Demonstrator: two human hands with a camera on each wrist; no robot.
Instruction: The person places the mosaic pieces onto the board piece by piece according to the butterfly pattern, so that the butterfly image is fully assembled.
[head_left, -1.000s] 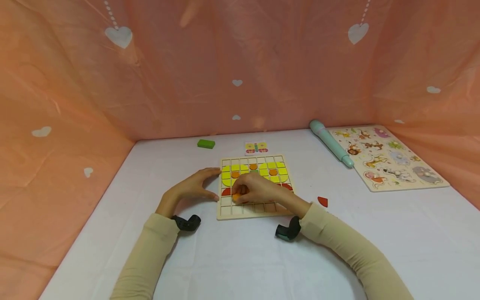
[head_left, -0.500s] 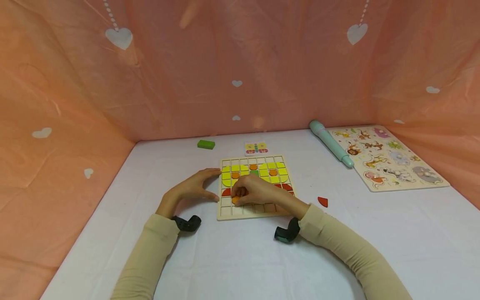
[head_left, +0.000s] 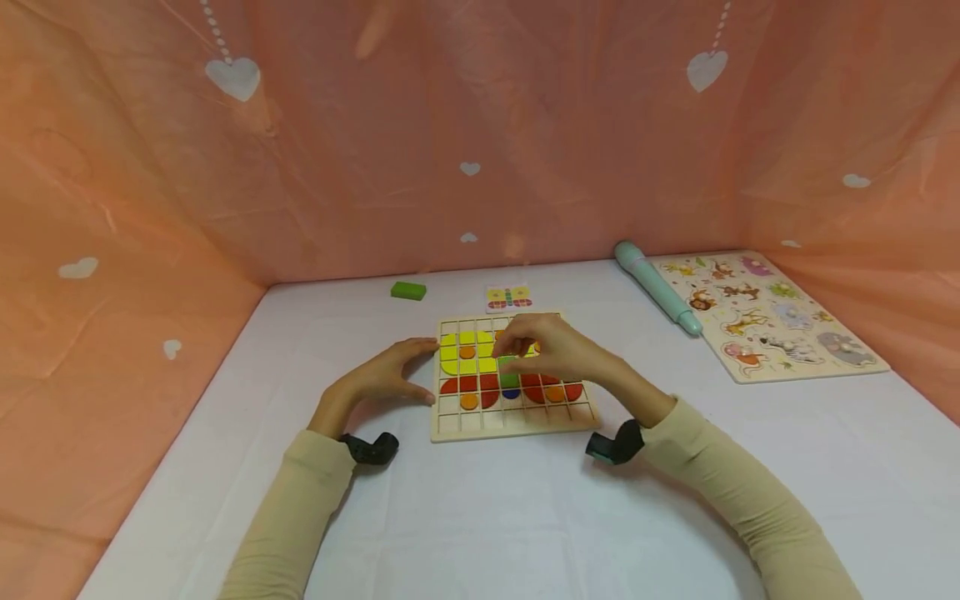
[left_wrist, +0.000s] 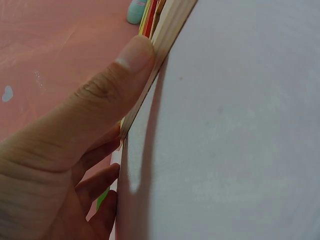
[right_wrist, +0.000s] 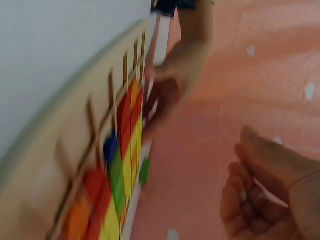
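A wooden grid board (head_left: 480,422) lies on the table, carrying yellow, red, orange, green and blue flat pieces in its squares. At its left edge rests my left hand (head_left: 380,372), thumb and forefinger spread apart; the thumb touches the wooden edge in the left wrist view. My right hand (head_left: 562,350) hovers over the board's right half, fingers loosely bent and nothing visible between them. It hides some yellow and orange pieces. Below a red row sits an orange disc (head_left: 468,402), lower left on the board; a second orange disc (head_left: 555,393) lies lower right.
Behind the board lies a small butterfly pattern card (head_left: 509,298). A green block (head_left: 408,291) is to its left. On the right, a mint-green microphone (head_left: 657,287) lies beside an animal peg puzzle (head_left: 780,325). A pink curtain (head_left: 480,142) encloses the table.
My right hand has let go of the orange disc at the lower left, then lifted and moved right. The lower red pieces and a blue piece are now uncovered. My left hand stays put.
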